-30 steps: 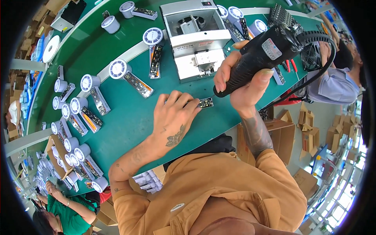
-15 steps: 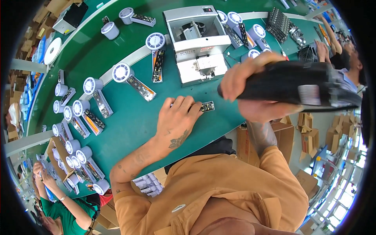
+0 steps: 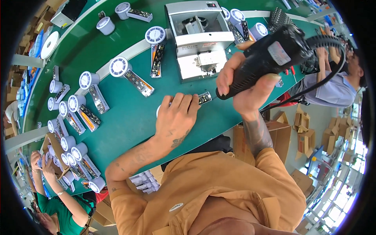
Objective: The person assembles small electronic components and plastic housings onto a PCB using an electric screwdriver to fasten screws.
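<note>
My left hand (image 3: pixel 176 117) lies over a white unit on the green bench, its fingers curled down around it. A circuit board (image 3: pixel 205 98) sticks out past my fingertips, and a sliver of the unit's round white end shows at the other side. The rest is under my palm. In my right hand (image 3: pixel 250 92) is a black electric screwdriver (image 3: pixel 264 58), tilted down to the left with its tip close to the board's right end. Whether the tip touches the board I cannot tell. A cable (image 3: pixel 337 74) loops from the screwdriver's rear.
A silver screw feeder (image 3: pixel 201 43) stands just beyond my hands. Several white round-headed units with exposed boards, such as this one (image 3: pixel 137 78), line the bench's left side. Co-workers sit at left (image 3: pixel 64 207) and right (image 3: pixel 333 88). Cardboard boxes (image 3: pixel 305 143) are on the floor.
My right hand has brought the screwdriver from a near-level, blurred position to a downward tilt, with its tip by the board. My left hand stays on the unit. The view has shifted slightly.
</note>
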`<state>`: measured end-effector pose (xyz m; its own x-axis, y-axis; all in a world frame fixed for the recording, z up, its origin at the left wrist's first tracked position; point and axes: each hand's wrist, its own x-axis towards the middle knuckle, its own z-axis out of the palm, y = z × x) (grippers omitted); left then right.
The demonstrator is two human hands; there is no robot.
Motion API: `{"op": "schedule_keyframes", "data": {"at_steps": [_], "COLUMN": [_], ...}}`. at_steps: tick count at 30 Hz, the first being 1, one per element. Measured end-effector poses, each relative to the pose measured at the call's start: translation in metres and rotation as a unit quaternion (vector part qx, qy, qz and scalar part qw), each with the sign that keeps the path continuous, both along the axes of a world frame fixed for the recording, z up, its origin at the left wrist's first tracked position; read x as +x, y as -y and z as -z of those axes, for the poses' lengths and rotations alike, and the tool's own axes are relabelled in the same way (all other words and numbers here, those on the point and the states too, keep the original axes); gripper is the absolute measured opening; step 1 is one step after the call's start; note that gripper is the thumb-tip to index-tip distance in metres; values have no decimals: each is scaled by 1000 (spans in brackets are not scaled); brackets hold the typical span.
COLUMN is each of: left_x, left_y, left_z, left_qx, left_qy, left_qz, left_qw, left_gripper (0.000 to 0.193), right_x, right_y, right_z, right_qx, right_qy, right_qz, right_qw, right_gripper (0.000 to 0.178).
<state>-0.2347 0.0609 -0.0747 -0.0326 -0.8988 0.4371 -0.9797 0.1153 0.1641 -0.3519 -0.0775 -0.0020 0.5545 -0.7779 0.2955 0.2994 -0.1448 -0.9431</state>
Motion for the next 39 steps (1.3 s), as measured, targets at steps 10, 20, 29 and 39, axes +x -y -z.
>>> {"op": "schedule_keyframes", "data": {"at_steps": [10,20,29,39], "left_x": [-1,1,2,4], "left_y": [2,0,-3,0], "left_z": [1,1,-1,-6], "left_qx": [-5,-4,40,38], "left_qy": [8,12,8,3], "left_qz": [-2,16,13,22], "left_qw": [1000,1000,999,999], "left_gripper": [27,26,30,31], "right_x": [1,-9,-9,-16], "right_y": [1,-11,-7,0], "right_z": [13,31,30,29], "right_qx": [5,7,47,17], "right_qy": [-1,61,125,132], "right_qz": [9,-52,-40,-126], "right_qw": [1000,997,990,983], "right_gripper": [96,93,98,88]}}
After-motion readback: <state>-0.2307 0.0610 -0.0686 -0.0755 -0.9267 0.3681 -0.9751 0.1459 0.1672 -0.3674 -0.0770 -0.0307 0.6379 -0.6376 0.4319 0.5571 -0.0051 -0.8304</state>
